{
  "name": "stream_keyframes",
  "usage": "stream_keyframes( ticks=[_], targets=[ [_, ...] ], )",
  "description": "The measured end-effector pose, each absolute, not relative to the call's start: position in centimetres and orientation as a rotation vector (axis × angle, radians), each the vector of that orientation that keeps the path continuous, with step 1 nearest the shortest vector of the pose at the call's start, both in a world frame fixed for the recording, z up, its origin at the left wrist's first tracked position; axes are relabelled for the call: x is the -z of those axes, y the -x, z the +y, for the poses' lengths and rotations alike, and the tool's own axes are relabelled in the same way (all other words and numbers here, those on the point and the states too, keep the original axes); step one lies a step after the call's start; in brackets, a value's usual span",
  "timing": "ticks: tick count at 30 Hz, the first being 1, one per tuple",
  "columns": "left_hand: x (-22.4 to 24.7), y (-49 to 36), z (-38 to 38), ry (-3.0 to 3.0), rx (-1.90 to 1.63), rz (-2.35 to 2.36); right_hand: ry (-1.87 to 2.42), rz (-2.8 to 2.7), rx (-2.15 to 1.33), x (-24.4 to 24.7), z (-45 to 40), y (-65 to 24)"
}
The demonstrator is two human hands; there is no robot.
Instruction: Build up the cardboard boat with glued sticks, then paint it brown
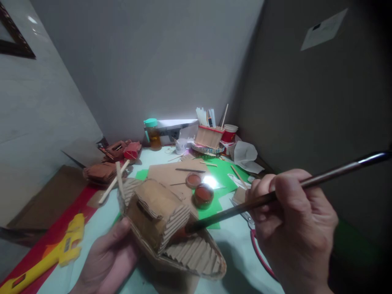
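Note:
My left hand (112, 255) grips a cardboard model boat (162, 204) from its left side and from below, so some fingers are hidden. The boat has a cabin with corrugated edges and a ribbed deck. My right hand (294, 224) is closed around a long dark paintbrush (241, 210). The brush tip touches the boat beside the cabin, where a reddish-brown patch shows. Beyond the boat stands an open jar of brown paint (203, 195), with its lid (193, 180) just behind it.
A yellow glue gun (63, 249) lies at the left. Red-handled scissors (255, 245) rest near my right hand. Brown-painted models (102, 172) sit at the back left. Behind are a green-capped bottle (154, 136), a white cup (181, 145) and a stick-built holder (209, 136) against the wall.

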State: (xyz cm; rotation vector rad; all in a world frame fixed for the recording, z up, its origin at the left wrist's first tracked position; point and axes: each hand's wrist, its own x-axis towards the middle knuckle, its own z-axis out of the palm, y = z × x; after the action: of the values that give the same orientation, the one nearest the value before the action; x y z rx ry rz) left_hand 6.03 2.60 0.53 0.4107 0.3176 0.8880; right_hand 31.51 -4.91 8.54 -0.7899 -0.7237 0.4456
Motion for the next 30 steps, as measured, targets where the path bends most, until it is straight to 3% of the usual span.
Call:
stream_keyframes(
  ticks=[19, 30],
  targets=[
    [-0.6, -5.7, 2.6, -0.147, -1.015, 0.614, 0.820, -0.759, -0.336, -8.3, -4.7, -31.1],
    [-1.1, -5.7, 2.9, -0.136, -0.979, 0.550, 0.813, -0.797, -0.199, -8.7, -5.0, -31.6]
  ],
)
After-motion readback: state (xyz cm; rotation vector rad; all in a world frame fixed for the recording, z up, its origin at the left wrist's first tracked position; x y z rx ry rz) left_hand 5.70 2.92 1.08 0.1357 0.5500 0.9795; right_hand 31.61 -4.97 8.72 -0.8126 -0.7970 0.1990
